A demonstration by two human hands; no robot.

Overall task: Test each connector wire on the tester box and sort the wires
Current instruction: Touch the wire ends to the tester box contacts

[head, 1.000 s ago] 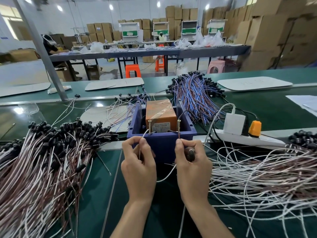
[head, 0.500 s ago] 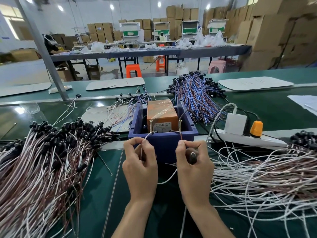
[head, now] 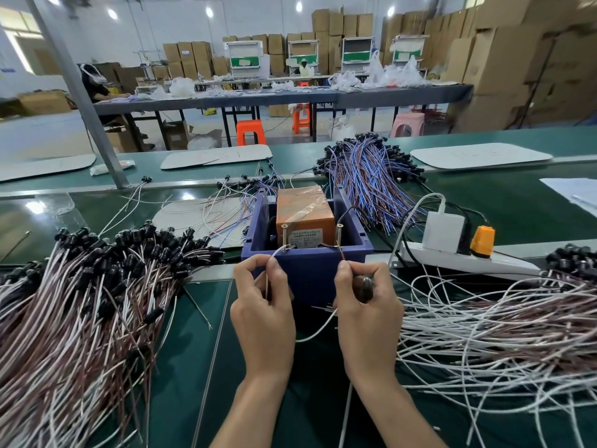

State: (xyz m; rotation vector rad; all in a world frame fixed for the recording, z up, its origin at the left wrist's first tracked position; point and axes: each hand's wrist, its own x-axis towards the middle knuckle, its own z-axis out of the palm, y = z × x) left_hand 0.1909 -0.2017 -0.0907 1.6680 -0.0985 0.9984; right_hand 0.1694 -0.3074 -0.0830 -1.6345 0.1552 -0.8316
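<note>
Two brass-coloured screws (head: 285, 237) stood upright at the near rim of the square blue plastic tester box (head: 307, 273). The left hand (head: 263, 315) pinched a thin white wire (head: 315, 333) against the left screw. The right hand (head: 368, 315) gripped its glossy dark connector (head: 363, 287), a brown lead reaching the right screw.

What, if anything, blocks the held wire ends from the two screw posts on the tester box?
Nothing visible does. The left hand pinches the white lead, whose tip meets the left screw post. The right hand pinches the brown lead, which runs up to the right screw post with nothing across it.
</note>
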